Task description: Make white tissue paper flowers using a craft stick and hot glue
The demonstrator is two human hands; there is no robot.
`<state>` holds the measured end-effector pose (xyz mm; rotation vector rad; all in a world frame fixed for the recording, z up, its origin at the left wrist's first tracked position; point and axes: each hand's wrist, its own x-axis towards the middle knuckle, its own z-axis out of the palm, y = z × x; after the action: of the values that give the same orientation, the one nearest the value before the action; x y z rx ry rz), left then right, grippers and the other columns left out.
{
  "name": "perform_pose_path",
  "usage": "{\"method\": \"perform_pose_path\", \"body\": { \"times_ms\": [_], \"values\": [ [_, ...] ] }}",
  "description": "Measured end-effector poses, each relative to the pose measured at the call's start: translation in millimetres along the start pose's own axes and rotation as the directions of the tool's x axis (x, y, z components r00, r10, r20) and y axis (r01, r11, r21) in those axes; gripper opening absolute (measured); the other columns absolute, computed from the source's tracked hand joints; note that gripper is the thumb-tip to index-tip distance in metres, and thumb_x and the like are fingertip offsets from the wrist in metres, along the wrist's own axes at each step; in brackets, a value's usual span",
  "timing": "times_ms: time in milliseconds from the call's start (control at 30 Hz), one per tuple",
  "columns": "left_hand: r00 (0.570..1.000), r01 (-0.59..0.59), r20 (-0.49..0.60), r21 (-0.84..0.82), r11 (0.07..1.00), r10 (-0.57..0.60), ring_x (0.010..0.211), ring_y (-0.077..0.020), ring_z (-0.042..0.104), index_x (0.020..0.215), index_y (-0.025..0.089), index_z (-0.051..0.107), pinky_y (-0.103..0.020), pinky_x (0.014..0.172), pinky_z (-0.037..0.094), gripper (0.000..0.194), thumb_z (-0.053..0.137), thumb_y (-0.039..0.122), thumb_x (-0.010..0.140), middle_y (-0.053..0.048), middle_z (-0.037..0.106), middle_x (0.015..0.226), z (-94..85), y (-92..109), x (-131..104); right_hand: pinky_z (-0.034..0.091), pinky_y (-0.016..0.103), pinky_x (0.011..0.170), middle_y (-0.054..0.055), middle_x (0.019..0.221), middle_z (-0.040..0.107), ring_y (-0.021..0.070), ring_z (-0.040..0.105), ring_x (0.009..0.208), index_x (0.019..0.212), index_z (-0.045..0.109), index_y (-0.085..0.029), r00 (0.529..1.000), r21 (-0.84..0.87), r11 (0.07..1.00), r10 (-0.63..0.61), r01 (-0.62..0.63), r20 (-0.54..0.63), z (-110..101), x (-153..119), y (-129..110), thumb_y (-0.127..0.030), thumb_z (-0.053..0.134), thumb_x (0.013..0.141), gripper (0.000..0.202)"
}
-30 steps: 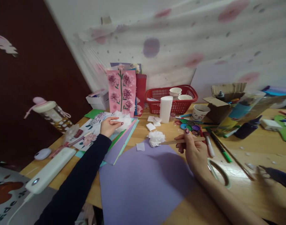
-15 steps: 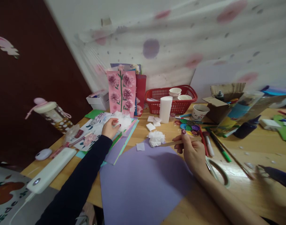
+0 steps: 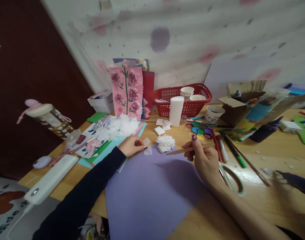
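My left hand point(image 3: 132, 146) is closed in a pinch on a small, thin white tissue paper square point(image 3: 147, 141). Just below its fingertips another white tissue square point(image 3: 147, 151) lies at the top edge of the purple paper point(image 3: 149, 190). My right hand point(image 3: 202, 155) grips a pointed, flat wooden stick point(image 3: 178, 151), its tip directed left above the purple paper. Near that tip sits a ruffled white paper flower point(image 3: 165, 143). Behind my left hand, a loose heap of white tissue pieces point(image 3: 122, 126) covers part of a floral sheet.
Behind stand a red basket point(image 3: 164, 107) with paper cups, a white roll point(image 3: 176, 111) and a pink flower picture point(image 3: 126, 91). Paint pots point(image 3: 199, 130), markers and scissors point(image 3: 233, 180) lie at right. At left are a white power bank point(image 3: 51, 180) and a bottle point(image 3: 48, 116). Another person's dark sleeve point(image 3: 296, 185) may show at far right; it is blurred.
My left hand has moved from the tissue heap rightward and toward me, bringing a tissue square beside the one on the purple paper. My right hand still holds the stick. The view has shifted slightly.
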<state>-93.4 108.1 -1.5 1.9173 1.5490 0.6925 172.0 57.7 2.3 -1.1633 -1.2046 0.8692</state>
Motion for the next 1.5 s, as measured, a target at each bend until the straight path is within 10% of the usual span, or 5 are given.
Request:
{"method": "perform_pose_path", "body": {
  "times_ms": [400,667,1167,1500],
  "values": [
    [0.982,0.061,0.180,-0.607,0.792,0.062,0.075,-0.0130,0.067,0.085,0.016,0.057,-0.028,0.076,0.053,0.033,0.081,0.026,0.064,-0.002,0.070,0.079,21.2,53.5,-28.7,0.040,0.021,0.043,0.000,0.052,0.058,0.0090,0.051,0.043,0.072,0.067,-0.015,0.987,0.140,0.988,0.037,-0.059,0.159,4.4,-5.1,1.6,-0.062,0.053,0.088,0.052],
    [0.998,0.012,0.059,-0.562,0.827,0.026,0.081,-0.0160,0.069,0.094,0.015,0.059,-0.031,0.080,0.052,0.031,0.076,0.022,0.069,-0.004,0.072,0.081,29.5,54.4,-32.4,0.038,0.021,0.044,-0.001,0.047,0.056,0.0089,0.050,0.043,0.066,0.066,-0.015,0.978,0.151,0.986,0.045,-0.077,0.205,4.1,-7.7,3.8,-0.061,0.054,0.087,0.052],
    [0.972,0.052,0.217,-0.581,0.813,0.093,0.076,-0.0147,0.067,0.116,0.013,0.054,-0.027,0.070,0.049,0.047,0.072,0.028,0.075,-0.005,0.072,0.085,28.3,52.7,-33.8,0.038,0.021,0.042,-0.002,0.044,0.053,0.0089,0.050,0.041,0.064,0.067,-0.015,0.985,0.210,0.973,0.067,-0.099,0.158,5.3,-5.1,-1.3,-0.062,0.059,0.084,0.051],
    [0.964,0.085,0.244,-0.662,0.745,0.108,0.075,-0.0130,0.068,0.116,0.014,0.050,-0.029,0.076,0.051,0.054,0.077,0.021,0.070,-0.002,0.071,0.084,27.1,51.2,-33.5,0.033,0.022,0.039,-0.002,0.039,0.049,0.0089,0.044,0.036,0.059,0.062,-0.017,0.992,0.230,0.968,0.115,-0.099,-0.053,3.0,0.3,-1.7,-0.060,0.058,0.083,0.049]
  ]
}}
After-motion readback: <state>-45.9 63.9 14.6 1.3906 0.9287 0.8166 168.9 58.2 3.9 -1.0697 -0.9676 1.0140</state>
